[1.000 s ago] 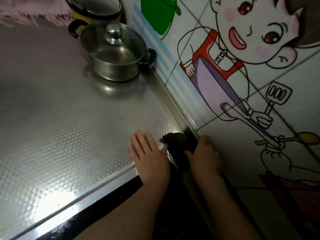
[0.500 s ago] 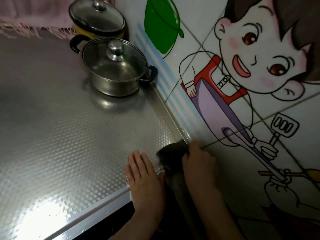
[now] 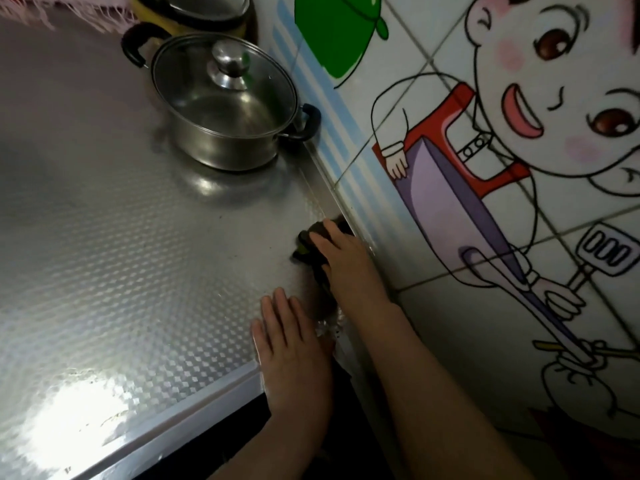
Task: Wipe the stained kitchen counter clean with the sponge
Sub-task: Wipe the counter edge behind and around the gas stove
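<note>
Most of the dark sponge (image 3: 308, 245) is hidden under the right hand (image 3: 341, 259); only its left edge shows, so its shape is unclear. The yellow pot (image 3: 166, 20) behind the steel pot (image 3: 225, 123) is cut off by the top edge. A pink fringed cloth (image 3: 62, 10) is also cut at the top. Both forearms run out at the bottom edge. The desk (image 3: 104, 254) continues past the left edge. The wall cartoon (image 3: 519, 133) is cut off at the right.
</note>
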